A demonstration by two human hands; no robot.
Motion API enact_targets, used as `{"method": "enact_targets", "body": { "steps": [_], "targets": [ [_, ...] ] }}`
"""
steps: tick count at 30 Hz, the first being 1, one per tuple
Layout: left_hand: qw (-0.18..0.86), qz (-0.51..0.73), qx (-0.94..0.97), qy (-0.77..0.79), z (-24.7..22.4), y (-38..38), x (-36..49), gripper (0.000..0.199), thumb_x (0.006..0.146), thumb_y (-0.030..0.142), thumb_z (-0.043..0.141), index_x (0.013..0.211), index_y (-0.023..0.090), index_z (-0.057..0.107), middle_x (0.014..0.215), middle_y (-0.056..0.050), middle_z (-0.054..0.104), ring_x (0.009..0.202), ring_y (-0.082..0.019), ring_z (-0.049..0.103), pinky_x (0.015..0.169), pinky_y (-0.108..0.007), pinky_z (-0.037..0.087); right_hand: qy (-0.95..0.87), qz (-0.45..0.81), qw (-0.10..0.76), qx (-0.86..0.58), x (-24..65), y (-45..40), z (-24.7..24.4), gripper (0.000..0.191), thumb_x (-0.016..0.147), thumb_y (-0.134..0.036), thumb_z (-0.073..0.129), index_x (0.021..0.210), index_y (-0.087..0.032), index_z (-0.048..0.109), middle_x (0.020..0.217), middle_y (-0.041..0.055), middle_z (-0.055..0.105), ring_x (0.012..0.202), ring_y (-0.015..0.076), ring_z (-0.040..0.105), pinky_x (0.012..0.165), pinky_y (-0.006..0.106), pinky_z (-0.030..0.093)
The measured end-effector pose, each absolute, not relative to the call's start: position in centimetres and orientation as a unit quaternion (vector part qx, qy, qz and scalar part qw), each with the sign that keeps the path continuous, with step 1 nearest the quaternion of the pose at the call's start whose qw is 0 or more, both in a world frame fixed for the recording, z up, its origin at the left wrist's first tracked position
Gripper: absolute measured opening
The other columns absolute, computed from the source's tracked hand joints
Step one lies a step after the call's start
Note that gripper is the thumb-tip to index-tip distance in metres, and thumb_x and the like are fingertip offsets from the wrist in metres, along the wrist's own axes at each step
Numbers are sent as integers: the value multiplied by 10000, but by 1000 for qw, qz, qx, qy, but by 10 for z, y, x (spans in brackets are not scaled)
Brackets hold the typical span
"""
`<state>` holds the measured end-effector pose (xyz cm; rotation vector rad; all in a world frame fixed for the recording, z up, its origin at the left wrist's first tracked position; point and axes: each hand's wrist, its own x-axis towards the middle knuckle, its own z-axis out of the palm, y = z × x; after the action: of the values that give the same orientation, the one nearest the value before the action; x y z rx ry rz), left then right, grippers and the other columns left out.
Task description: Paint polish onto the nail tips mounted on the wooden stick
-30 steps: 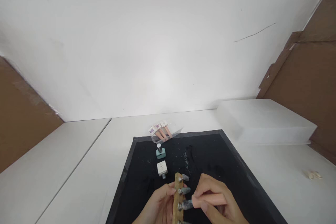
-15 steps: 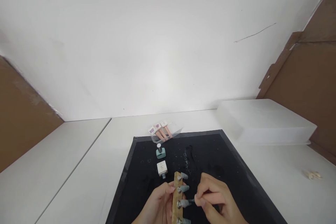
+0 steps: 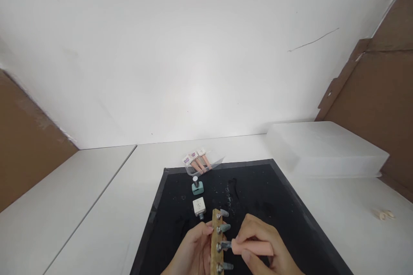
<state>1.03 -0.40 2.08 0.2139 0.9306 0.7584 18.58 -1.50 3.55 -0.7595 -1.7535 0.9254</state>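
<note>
A wooden strip (image 3: 215, 242) with metal studs along it is gripped by my left hand (image 3: 193, 249), fingers closed around its left side. Several false nail tips stick out to its right, among them a green-grey nail tip (image 3: 225, 227). My right hand (image 3: 269, 238) pinches the pink handle of a nail polish brush (image 3: 254, 247). The brush end lies over the third nail tip from the top, which it largely covers. Just beyond my left hand lies a white square polish bottle (image 3: 198, 206), its neck towards me.
Behind the white bottle is a teal polish bottle (image 3: 198, 187) with a silver-white top. A clear tray (image 3: 217, 160) holds several pink-handled polish bottles. Everything sits around a black mat (image 3: 254, 189). A white box (image 3: 335, 150) and small beige pieces (image 3: 383, 214) are at the right.
My right hand has shifted the brush left, closer to the wooden strip, and its handle now shows more fully. The strip has moved slightly left and tilted a little. The bottles have stayed put.
</note>
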Motion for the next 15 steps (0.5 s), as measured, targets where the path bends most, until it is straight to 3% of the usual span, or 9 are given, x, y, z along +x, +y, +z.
{"method": "enact_targets", "body": {
  "steps": [10,15],
  "targets": [
    [831,338,88,433,25,-2,8,205,751,196,439,792,109,620,564,-6,594,473,-100,555,478,-207,396,-719,354,481,-357,187,-12,31,157,758,-92,476,648,-198,510,628,15,515,532,160,479,477,266,358],
    [829,357,96,420,26,-4,8,184,749,204,456,786,119,614,546,1,594,463,-104,555,479,-210,399,-708,349,510,-342,186,-14,38,162,803,-118,485,670,-201,526,625,15,526,543,162,475,490,264,365]
  ]
}}
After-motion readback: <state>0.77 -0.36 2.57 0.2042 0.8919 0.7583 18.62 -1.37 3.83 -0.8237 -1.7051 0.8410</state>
